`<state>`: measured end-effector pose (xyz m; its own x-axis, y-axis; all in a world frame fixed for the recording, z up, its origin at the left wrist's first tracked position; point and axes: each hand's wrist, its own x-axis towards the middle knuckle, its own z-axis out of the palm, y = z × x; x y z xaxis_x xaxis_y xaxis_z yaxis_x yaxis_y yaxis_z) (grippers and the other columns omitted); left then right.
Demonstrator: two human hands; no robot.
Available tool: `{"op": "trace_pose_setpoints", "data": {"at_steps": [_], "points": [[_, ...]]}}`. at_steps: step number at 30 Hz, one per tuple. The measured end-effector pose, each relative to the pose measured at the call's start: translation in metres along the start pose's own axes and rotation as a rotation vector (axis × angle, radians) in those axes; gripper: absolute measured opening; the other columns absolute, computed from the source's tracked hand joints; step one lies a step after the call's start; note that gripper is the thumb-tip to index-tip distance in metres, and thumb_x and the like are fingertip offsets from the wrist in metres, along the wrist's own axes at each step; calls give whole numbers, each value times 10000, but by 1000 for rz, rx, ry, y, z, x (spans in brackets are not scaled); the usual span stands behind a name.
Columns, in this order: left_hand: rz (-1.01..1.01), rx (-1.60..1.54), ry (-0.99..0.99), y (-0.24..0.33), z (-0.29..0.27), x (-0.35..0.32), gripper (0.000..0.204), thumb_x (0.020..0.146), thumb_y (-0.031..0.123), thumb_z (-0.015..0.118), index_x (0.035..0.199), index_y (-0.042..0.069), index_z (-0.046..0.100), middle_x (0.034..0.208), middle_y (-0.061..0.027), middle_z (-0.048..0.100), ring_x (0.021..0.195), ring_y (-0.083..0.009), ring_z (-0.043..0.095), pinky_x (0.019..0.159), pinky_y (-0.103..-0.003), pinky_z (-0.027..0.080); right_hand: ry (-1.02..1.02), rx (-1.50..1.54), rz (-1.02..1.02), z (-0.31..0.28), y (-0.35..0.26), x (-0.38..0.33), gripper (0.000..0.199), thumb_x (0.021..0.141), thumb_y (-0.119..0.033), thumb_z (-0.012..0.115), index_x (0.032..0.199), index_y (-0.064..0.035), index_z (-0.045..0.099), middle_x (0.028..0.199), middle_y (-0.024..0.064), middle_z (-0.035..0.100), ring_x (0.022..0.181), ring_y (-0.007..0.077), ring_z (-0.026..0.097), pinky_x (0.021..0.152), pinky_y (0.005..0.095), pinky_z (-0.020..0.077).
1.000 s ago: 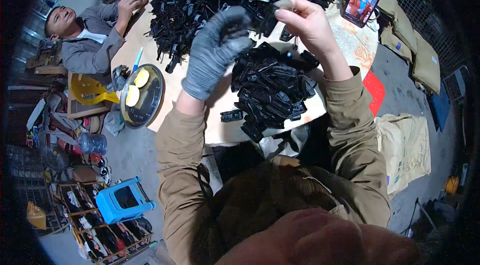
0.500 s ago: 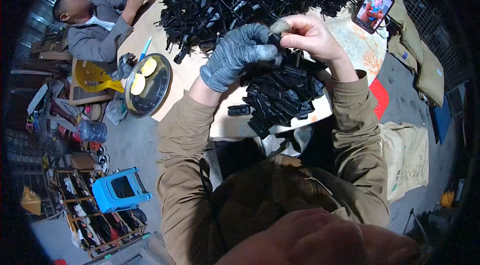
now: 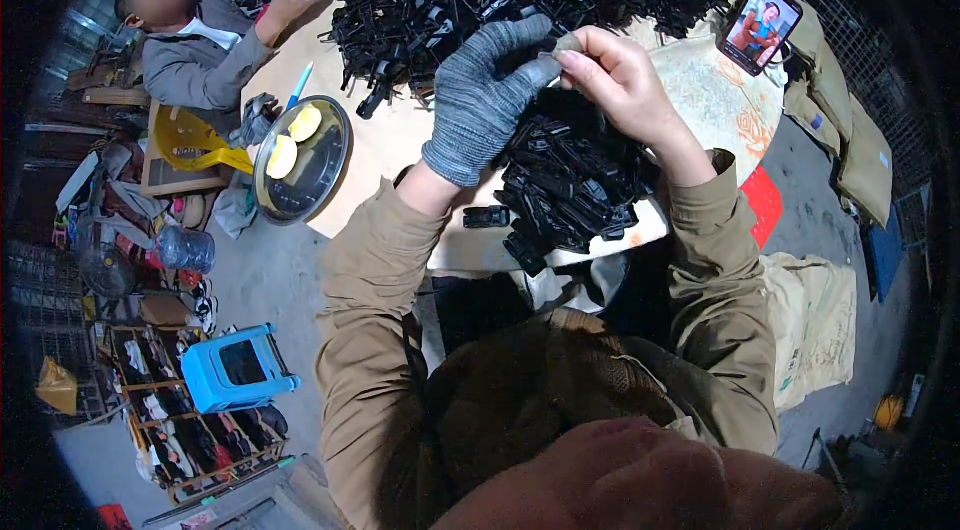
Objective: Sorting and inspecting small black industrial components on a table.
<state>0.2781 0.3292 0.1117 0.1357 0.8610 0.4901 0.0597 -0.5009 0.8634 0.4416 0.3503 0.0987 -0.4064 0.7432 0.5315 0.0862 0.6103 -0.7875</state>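
My left hand (image 3: 482, 98), in a grey knit glove, is raised over the table with thumb and fingers curled together. Bare, my right hand (image 3: 632, 95) meets it, thumb and index finger pinched at the left thumb tip. A small greyish bit shows at the right index fingertip; what either hand holds is too small or hidden to tell. Below them lies a small pile of black plastic clip-like parts (image 3: 575, 185), with one loose black part (image 3: 486, 217) at its left. Beyond my hands spreads a large heap of similar black parts (image 3: 460, 0).
A round metal tray (image 3: 328, 175) with two yellow-white pieces (image 3: 284, 156) stands at the table's left, near a blue-handled pen-like tool (image 3: 300, 85). Across the left corner sits another person (image 3: 200, 50). A phone (image 3: 760, 28) leans at the right. A blue stool (image 3: 240, 370) stands on the floor.
My left hand has turned and its fingers have risen toward the right fingertips. The black part at my left fingers no longer shows. The view has shifted slightly.
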Motion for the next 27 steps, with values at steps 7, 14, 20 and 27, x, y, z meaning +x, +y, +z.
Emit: {"op": "trace_pose_setpoints", "data": {"at_steps": [7,14,20,27], "points": [[209,108,66,-6,2,-4,205,727,64,656,920,3,624,893,-82,634,806,-131,590,729,-247,471,-87,199,161,-1,-13,-2,185,880,-209,487,780,-58,525,616,-60,483,479,-1,356,415,157,263],[152,192,-73,-8,0,7,279,711,87,673,975,29,605,846,-69,633,774,-132,594,717,-247,472,-157,149,180,-15,4,6,176,858,-215,524,768,-64,545,642,-59,495,508,-5,387,430,147,282],[-33,-117,-401,-7,-28,20,517,733,191,678,1194,73,475,1069,-40,535,944,-142,516,792,-287,455,30,147,242,-51,18,6,226,801,-177,599,986,-47,585,678,-72,496,557,0,415,471,147,312],[194,797,-261,-51,-71,34,260,709,10,581,940,117,631,894,-96,600,874,-244,569,811,-324,446,284,206,123,-40,20,11,192,846,-164,554,988,-39,587,706,-29,551,519,8,419,435,143,313]]}}
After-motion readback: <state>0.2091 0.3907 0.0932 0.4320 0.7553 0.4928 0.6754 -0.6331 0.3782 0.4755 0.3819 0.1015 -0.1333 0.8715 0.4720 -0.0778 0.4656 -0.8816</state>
